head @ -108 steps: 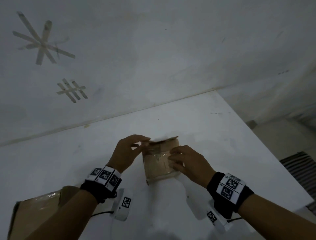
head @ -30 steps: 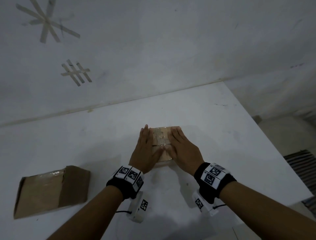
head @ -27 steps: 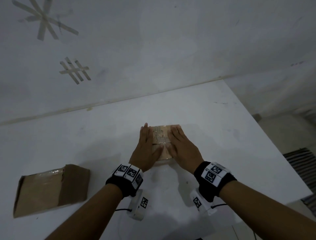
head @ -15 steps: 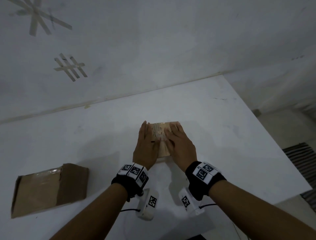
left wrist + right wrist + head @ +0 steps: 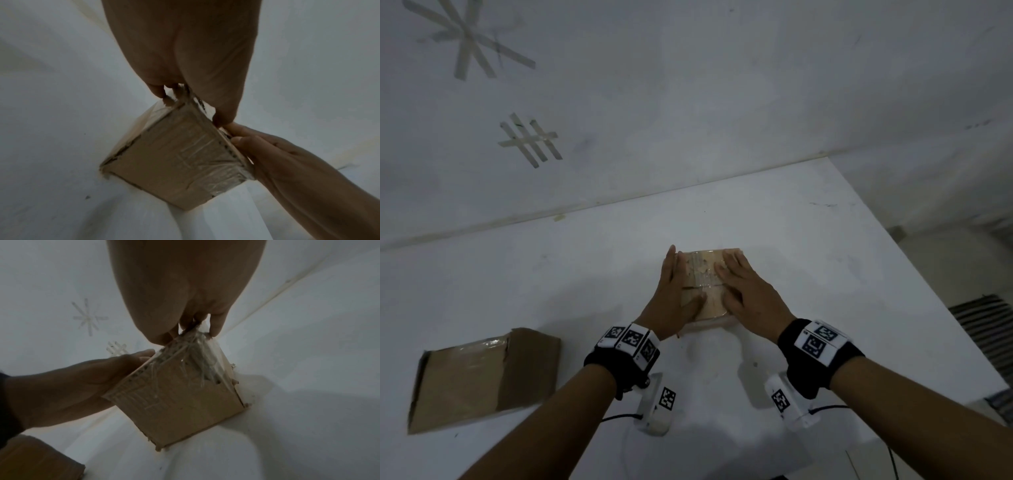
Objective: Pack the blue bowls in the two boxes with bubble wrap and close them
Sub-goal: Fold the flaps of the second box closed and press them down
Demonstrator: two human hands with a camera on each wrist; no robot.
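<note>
Both hands point(image 5: 748, 291) still flat on taped box point(image 5: 705, 277), unmoved

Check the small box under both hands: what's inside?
Contents hidden. The small box is closed, with the left hand and right hand pressed flat on top. No bowl or bubble wrap visible.

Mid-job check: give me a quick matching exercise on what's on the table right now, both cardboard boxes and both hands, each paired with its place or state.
Things:
1. small taped brown cardboard box
2. larger brown cardboard box
3. left hand
4. right hand

Places or states:
A. lies untouched at the table's left
B. flat on the small box's right half
C. under both hands, mid-table
D. flat on the small box's left half

Pairs: 1-C, 2-A, 3-D, 4-B
</note>
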